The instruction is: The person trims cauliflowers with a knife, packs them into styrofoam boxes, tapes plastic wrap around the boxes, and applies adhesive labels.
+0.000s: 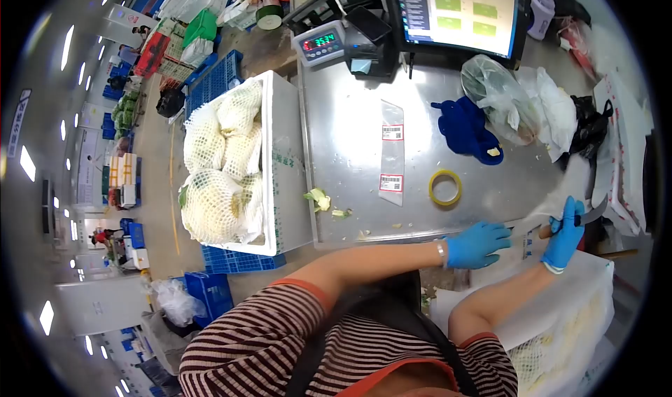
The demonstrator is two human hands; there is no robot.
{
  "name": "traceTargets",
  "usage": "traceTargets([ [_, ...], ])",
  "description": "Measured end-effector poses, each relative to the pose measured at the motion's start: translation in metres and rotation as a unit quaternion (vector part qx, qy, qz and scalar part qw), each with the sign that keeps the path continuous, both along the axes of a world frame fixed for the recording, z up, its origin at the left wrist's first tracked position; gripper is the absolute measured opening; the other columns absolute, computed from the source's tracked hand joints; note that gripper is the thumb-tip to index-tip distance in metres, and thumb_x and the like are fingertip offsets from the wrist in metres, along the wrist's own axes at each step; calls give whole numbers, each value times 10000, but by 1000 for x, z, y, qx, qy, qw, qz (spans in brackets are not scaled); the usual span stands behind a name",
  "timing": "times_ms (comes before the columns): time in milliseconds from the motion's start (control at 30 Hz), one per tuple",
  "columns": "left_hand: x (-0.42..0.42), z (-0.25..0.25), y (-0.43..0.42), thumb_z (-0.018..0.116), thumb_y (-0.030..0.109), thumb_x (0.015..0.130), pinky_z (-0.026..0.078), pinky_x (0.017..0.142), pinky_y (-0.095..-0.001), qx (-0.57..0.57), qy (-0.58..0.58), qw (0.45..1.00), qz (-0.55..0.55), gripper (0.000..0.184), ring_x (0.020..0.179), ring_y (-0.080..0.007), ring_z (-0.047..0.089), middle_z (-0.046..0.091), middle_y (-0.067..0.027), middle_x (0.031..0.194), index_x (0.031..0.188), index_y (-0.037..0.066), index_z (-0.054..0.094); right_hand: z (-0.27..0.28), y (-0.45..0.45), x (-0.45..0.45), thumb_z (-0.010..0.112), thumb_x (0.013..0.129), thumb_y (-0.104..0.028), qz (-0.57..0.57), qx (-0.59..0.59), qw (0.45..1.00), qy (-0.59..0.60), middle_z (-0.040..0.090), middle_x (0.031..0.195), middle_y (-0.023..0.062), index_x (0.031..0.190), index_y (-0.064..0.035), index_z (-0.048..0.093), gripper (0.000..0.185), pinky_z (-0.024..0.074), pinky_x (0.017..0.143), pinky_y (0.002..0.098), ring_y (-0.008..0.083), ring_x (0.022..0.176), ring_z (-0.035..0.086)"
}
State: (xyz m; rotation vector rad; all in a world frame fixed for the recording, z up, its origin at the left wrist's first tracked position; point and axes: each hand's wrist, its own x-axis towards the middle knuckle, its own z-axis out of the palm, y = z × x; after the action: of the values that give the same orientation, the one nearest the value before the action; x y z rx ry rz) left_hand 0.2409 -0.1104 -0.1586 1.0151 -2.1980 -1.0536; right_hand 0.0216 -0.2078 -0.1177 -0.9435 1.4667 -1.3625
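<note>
My left hand [479,245], in a blue glove, lies flat over the near edge of the metal table [343,152], fingers outstretched and holding nothing. On the right, my gloved right hand [564,237] is closed around a knife [596,211]; its blade points right, away from my left hand. Beyond my hands lie a roll of yellow tape [445,187], a clear plastic strip with two printed labels [392,155] and a blue cloth item [467,129]. Leaf scraps [320,199] are scattered along the table's left side.
A white foam box [290,166] of net-wrapped pale vegetables [210,204] stands left of the table. Another box with netted produce [535,358] is at lower right. A lit scale [320,43], monitor [462,12] and plastic bags [500,103] occupy the far side.
</note>
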Motion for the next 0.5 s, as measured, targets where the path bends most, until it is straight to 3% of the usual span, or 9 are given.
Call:
traceTargets([
  [100,55,15,58,583,189,883,417,995,-437,-51,34,997,51,419,1220,-347,491,516,-173,1329,1280,59,546,70,48,70,696,872,-180,82,-49,992,-80,625,904,26,1090,-27,615,279,462,703,287,115,734,553],
  [167,109,50,91,582,208,898,425,993,-437,-12,51,997,58,423,1165,-362,531,555,-181,1284,1289,51,550,100,71,98,691,843,-111,165,-123,971,-119,635,987,29,1155,-27,611,333,476,809,292,133,839,584],
  [233,160,74,141,572,213,915,425,998,-435,-43,34,991,118,414,1154,-368,546,571,-185,1280,1295,49,561,129,87,113,678,799,-58,194,-191,957,-97,636,1056,23,1151,-24,619,358,446,907,305,153,959,584],
  [300,206,65,191,569,195,925,417,1023,-434,-75,41,976,198,411,1174,-377,545,567,-198,1296,1308,47,560,172,110,133,672,799,-68,220,-242,942,-74,637,1055,21,1141,-32,627,347,430,935,305,153,985,581],
  [367,256,94,241,603,145,904,409,1043,-420,-88,44,965,244,433,1192,-366,549,554,-207,1320,1321,42,548,212,139,155,669,807,-80,208,-256,942,-64,639,1049,29,1130,-41,634,327,435,933,309,165,990,589],
  [500,333,115,333,685,88,849,380,1083,-372,-73,120,908,395,522,1275,-287,510,545,-148,1367,1346,53,530,279,190,183,671,829,-130,283,-313,905,-50,656,1095,70,1158,-33,627,345,457,942,321,190,1031,612],
])
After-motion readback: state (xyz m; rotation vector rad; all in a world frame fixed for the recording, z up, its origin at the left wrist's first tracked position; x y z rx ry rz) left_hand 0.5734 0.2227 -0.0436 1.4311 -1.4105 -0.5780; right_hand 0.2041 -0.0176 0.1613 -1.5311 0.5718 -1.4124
